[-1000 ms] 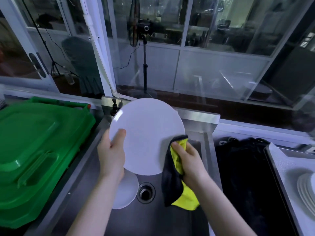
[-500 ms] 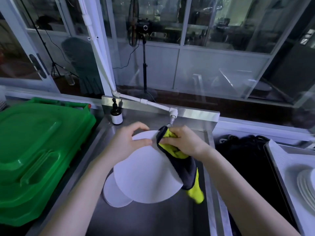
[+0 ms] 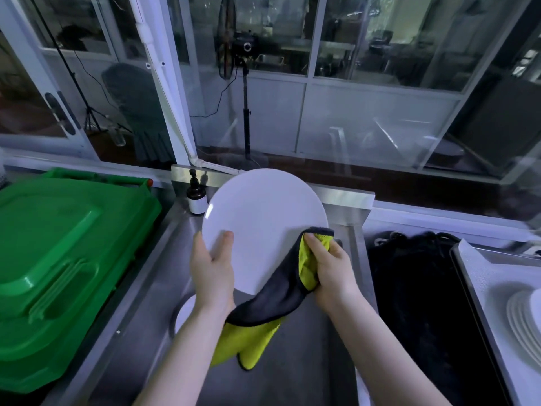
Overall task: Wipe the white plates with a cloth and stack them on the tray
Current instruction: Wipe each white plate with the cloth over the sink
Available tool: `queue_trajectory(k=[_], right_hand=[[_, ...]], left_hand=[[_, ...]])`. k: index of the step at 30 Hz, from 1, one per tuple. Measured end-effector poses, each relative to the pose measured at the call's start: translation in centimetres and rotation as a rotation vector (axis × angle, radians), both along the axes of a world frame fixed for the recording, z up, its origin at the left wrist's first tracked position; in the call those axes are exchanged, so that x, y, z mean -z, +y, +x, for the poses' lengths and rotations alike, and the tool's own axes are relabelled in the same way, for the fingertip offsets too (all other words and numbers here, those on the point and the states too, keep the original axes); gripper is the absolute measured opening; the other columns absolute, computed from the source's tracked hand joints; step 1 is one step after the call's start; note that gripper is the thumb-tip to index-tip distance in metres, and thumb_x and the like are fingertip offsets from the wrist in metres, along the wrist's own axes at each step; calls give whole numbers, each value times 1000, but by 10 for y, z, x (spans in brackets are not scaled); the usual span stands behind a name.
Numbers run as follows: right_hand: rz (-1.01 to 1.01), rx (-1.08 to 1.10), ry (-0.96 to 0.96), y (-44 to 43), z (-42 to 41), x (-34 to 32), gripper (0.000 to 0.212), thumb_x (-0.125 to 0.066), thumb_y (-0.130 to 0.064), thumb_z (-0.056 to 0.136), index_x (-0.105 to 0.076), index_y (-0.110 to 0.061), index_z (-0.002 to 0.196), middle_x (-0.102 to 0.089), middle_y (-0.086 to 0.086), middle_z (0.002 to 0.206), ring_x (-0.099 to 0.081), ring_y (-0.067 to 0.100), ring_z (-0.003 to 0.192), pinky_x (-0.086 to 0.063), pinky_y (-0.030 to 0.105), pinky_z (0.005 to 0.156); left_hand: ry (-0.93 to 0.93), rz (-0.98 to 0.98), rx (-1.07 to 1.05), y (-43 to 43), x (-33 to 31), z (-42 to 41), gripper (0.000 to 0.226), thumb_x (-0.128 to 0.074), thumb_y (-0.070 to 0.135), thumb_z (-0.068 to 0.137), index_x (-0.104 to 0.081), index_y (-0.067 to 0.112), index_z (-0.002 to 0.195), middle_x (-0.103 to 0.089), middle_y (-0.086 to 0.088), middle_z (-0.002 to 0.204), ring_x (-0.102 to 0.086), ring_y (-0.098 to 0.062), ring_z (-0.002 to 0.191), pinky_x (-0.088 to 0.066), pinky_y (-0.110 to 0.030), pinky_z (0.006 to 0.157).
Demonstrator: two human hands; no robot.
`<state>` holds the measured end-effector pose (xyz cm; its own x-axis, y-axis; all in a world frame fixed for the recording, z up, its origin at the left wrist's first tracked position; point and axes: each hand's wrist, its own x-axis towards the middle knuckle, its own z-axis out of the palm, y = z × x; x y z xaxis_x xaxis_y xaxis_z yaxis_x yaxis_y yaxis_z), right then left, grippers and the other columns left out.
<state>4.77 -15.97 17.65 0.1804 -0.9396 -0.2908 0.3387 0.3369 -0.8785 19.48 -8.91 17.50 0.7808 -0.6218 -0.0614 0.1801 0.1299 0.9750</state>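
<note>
Tipped back up vs 0.5 s ago, white plate (image 3: 263,224) now faces the camera above the sink (image 3: 307,347) instead of lying near flat; cloth (image 3: 272,297) has gone from its top rim to its lower-R edge. L hand (image 3: 212,271) grips the lower-L rim, thumb on the face, fingers behind. R hand (image 3: 330,268) curls its fingers round the bunched yellow/grey cloth, pressing it to the plate; the rest hangs down. 2nd plate (image 3: 183,315) lies in the sink under the L forearm. Plate stack (image 3: 524,320) sits on the tray (image 3: 474,291), far R.
</note>
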Motion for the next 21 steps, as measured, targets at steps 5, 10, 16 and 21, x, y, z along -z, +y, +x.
queue_trajectory(k=[5, 10, 16, 21], right_hand=[[-267, -200, 304, -38, -12, -39, 17, -70, -18, 89, -67, -1, 88, -70, 9, 80, -65, 24, 78, -54, 38, 75], [-621, -650, 732, -44, -1, -59, 21, -76, -21, 85, -64, -5, 76, -57, -13, 61, -50, 0, 57, -44, 15, 59], [-334, -269, 348, -32, -8, -25, 29, -72, -17, 87, -66, -22, 60, -55, -6, 55, -48, 13, 52, -41, 20, 46], [22, 28, -60, -15, -4, 0, 15, -67, -21, 92, -76, -18, 80, -76, 6, 86, -72, 18, 78, -58, 28, 65]], left_hand=[[-388, 16, 249, 8, -18, 39, 24, -66, 34, 89, -62, 57, 95, -72, 26, 100, -68, 5, 90, -55, -25, 75], [-880, 225, 645, -3, -38, 71, 29, -76, 29, 90, -63, 51, 103, -69, 26, 102, -61, 7, 99, -41, -6, 78], [-429, 116, 329, 7, -24, 68, 37, -70, 54, 76, -66, 53, 112, -70, 30, 108, -65, 5, 101, -49, -25, 85], [-50, 39, 230, 13, 6, 9, 42, -71, 51, 78, -62, 43, 118, -72, 19, 115, -67, -7, 111, -54, -38, 91]])
